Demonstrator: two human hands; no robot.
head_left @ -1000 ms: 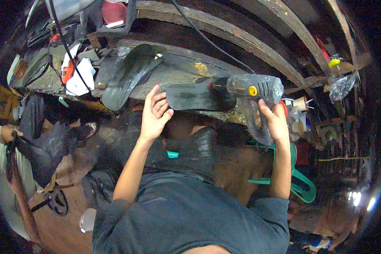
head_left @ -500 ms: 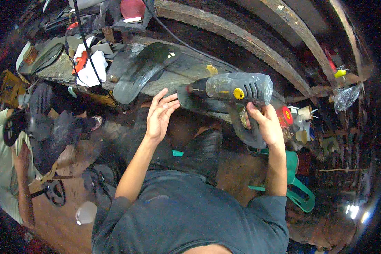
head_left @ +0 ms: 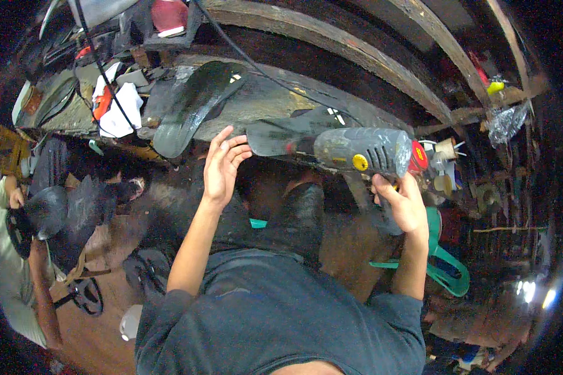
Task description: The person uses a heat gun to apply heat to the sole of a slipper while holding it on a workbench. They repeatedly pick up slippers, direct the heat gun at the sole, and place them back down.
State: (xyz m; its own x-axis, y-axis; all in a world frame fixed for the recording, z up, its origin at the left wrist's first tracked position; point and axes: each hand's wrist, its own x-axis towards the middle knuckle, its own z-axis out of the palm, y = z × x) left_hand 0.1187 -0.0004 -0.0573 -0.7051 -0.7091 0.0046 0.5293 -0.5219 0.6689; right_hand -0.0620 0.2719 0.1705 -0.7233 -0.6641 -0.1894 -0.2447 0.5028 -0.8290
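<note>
My right hand (head_left: pixel 403 203) is closed round the handle of a grey heat gun (head_left: pixel 360 150) with a yellow dial. Its nozzle points left over a dark, flat shoe sole (head_left: pixel 272 139) lying on the wooden bench (head_left: pixel 253 103). Beside the near left end of this sole is my left hand (head_left: pixel 222 165), palm partly up and fingers apart; whether the fingertips touch the sole I cannot tell. Another dark sole (head_left: pixel 197 109), glossy in places, lies further left on the bench.
Crossing above the bench is a black cable (head_left: pixel 250 59). A white cloth or paper (head_left: pixel 124 112) with an orange-handled thing lies at the bench's left. To the right is a green plastic chair (head_left: pixel 447 272). Another person (head_left: pixel 6 250) holds something dark at far left.
The heat gun in my right hand has moved right and nearer to me, uncovering more of the sole beneath. My left hand has shifted slightly left. The other person's hand has moved up.
</note>
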